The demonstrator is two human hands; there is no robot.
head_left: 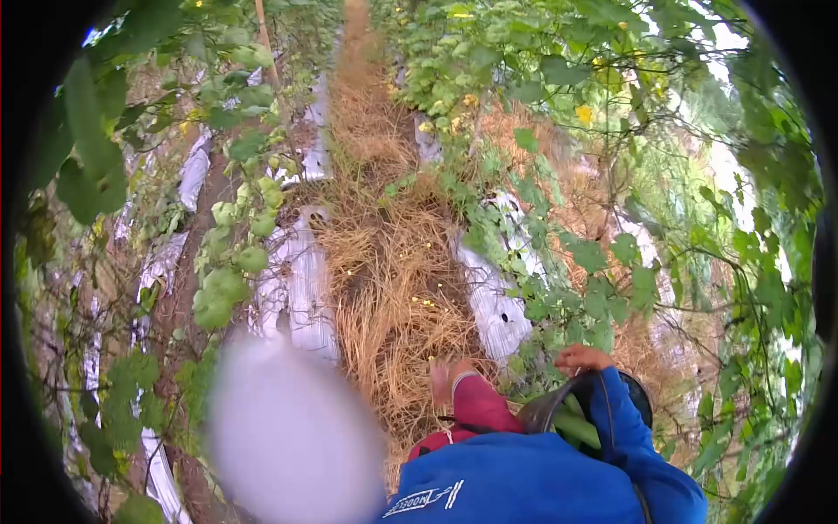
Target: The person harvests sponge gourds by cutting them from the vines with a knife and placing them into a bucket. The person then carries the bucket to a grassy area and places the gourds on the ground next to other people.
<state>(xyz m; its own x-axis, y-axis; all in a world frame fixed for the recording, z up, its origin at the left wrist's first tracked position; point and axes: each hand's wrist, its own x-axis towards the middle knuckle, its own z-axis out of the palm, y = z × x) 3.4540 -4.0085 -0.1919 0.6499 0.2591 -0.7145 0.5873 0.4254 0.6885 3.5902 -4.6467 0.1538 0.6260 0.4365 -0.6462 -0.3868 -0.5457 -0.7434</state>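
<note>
My right hand [583, 359], at the end of a blue sleeve, is at the far rim of a dark bucket [543, 410]. Its fingers are curled there, closed on the bucket, and the forearm crosses over the opening. Inside lie long green vegetables that look like cucumbers or gourds [576, 426]. I cannot see my left hand. A large white blurred shape [297, 432] close to the camera covers the lower left. Below my blue jacket [532, 476] show red trouser legs [484, 403], with a blurred bare foot [447, 382] in front.
A straw-covered path [393, 288] runs ahead between beds under silver plastic sheeting [310, 288]. Leafy climbing vines [223, 293] line both sides, and overhanging leaves [594, 253] reach in from the right. Several small yellow flowers [425, 302] lie on the straw.
</note>
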